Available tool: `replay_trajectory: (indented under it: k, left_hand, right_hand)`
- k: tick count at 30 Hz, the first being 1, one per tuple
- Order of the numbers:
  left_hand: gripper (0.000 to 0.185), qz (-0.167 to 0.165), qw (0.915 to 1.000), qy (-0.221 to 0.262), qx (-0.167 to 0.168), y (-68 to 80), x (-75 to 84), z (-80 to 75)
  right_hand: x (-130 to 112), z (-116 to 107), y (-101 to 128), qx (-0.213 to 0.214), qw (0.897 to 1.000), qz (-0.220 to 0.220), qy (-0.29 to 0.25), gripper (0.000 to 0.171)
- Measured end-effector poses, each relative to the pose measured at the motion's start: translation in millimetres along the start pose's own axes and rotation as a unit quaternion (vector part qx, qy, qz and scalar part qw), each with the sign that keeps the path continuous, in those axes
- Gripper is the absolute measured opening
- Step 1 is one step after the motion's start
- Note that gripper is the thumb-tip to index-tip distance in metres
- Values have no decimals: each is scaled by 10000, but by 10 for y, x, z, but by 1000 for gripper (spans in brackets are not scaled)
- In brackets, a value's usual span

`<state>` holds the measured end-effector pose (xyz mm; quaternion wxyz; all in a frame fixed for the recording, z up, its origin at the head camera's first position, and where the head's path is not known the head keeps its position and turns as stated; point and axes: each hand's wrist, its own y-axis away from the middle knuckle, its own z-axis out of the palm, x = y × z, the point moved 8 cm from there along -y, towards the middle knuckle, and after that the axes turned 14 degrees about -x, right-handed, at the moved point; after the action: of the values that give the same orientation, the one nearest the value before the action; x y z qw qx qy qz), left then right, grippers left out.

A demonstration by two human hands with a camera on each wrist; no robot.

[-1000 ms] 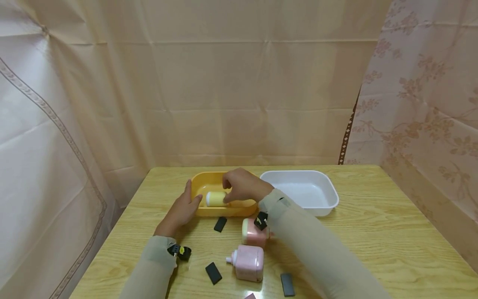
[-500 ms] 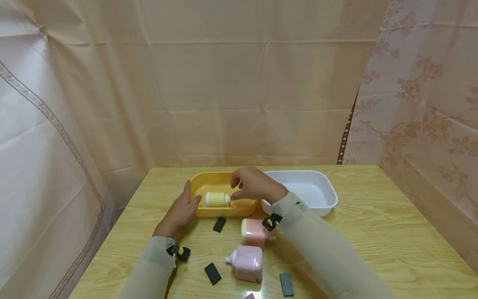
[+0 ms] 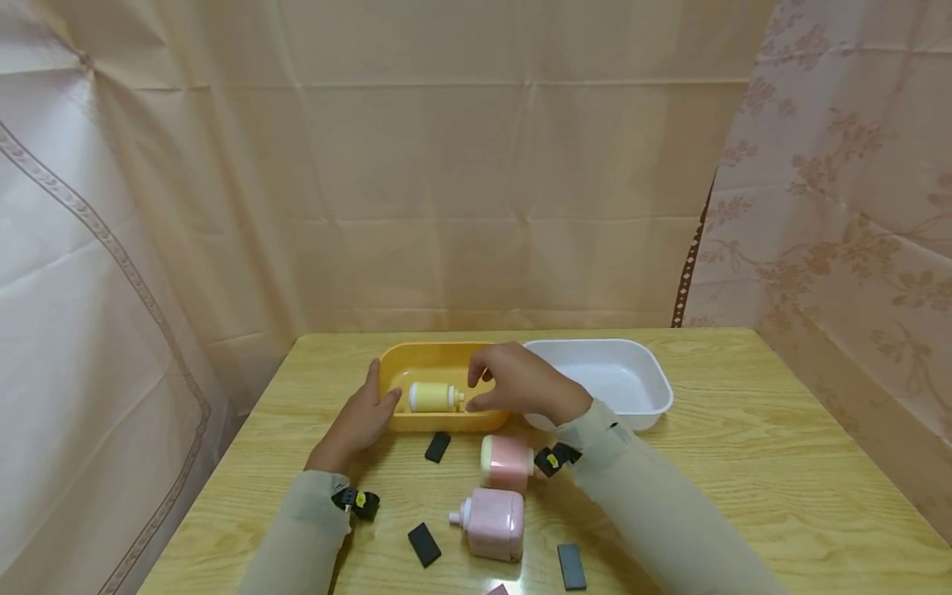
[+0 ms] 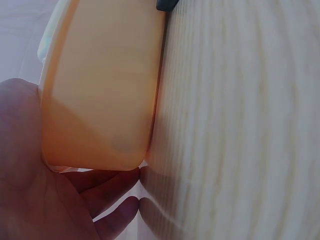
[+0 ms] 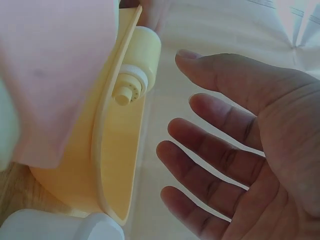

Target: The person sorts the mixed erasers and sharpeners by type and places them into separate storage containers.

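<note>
Pinching, apparently, the yellow tray (image 3: pixel 446 422) at nine o'clock, the left hand (image 3: pixel 357 420) likely steadies it; the right hand (image 3: pixel 526 384), spread at three o'clock from the yellow bottle (image 3: pixel 431 397) lying inside, holds nothing.

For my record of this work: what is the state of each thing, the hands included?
yellow tray: upright
yellow bottle: on its side in the yellow tray
white tray: upright
pink bottle: on its side
lilac bottle: on its side, nozzle left
near black piece: flat
far black piece: flat
grey piece: flat
left hand: gripping the yellow tray's left end
right hand: fingers bent, holding nothing
</note>
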<state>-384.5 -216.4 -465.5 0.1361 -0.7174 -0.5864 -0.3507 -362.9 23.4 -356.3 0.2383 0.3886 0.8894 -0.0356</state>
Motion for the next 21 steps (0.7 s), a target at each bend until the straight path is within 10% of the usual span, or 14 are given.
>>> replay_trajectory:
  k: [21]
  left_hand:
    - [81,57,10000,-50,16,44,41,-3]
  right_hand:
    - [24,143,337,340,9985,-190,-381,27]
